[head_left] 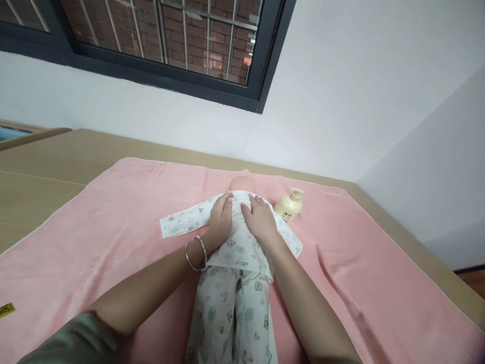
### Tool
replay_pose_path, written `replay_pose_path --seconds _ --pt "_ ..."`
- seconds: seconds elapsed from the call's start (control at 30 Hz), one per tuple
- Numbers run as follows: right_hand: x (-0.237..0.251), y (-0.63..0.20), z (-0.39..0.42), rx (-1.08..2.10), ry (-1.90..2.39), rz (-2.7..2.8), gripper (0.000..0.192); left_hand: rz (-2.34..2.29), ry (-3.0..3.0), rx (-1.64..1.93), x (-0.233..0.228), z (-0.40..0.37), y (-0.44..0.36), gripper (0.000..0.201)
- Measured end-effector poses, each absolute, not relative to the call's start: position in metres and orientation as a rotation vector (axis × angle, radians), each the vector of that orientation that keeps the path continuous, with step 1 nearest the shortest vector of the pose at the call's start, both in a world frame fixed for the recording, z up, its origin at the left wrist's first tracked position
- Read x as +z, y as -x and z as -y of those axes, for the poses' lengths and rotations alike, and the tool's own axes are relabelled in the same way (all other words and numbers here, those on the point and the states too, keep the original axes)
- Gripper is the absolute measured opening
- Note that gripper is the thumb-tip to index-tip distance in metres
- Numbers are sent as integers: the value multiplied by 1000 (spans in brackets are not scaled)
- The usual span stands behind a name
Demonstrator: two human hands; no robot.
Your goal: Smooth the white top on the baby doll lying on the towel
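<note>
What looks like a baby doll (pixel 242 183) lies stretched out with its smooth, bald head away from me. It wears a white long-sleeved top (pixel 238 253) and matching trousers (pixel 215 308), both printed with small green figures. My left hand (pixel 221 218) rests on the left side of the upper torso, fingers extended and close together. On the right side, my right hand (pixel 260 218) lies flat on the top, thumb apart from the fingers. Neither hand grips anything. Just right of the right hand, a pale yellow pump bottle (pixel 289 206) stands tilted in view.
Beneath everything spreads a pink blanket (pixel 125 217) with wrinkles at right, over a wooden surface (pixel 41 172). A white wall (pixel 322 101) and a dark-framed window (pixel 242 93) rise behind. A small yellow tag (pixel 6 309) lies at the far left.
</note>
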State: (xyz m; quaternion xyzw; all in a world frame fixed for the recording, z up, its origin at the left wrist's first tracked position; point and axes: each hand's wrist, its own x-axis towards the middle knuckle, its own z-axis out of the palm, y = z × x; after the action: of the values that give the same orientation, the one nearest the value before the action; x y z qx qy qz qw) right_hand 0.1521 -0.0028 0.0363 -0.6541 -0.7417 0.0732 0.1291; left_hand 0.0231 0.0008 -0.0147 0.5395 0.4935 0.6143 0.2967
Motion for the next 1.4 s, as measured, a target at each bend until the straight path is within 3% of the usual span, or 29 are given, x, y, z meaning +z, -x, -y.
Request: replay_pose_path --seconds 0.13,0.33,0.5,0.6,0.83,1.07,1.4 --pt "34 -137 20 62 1992 2144 60 -1323 -1443 1625 -16 -1 -23 35" --pt "33 -131 24 138 1632 2365 51 -1320 -1442 1625 -16 -2 -22 36" --pt "33 -154 0 286 1770 2179 60 -1366 -1550 1631 -15 3 -23 35" --pt "35 -153 3 203 1866 2143 61 -1381 -1641 1650 -18 3 -24 36" --pt "42 -127 34 7 1948 2288 56 -1559 -1893 1293 -24 -21 -14 42" --pt "47 -152 11 229 1849 2218 48 -1684 -2371 1064 -17 -2 -20 47" --pt "56 -138 32 158 1810 2331 42 -1590 -2482 886 -7 -17 -5 38"
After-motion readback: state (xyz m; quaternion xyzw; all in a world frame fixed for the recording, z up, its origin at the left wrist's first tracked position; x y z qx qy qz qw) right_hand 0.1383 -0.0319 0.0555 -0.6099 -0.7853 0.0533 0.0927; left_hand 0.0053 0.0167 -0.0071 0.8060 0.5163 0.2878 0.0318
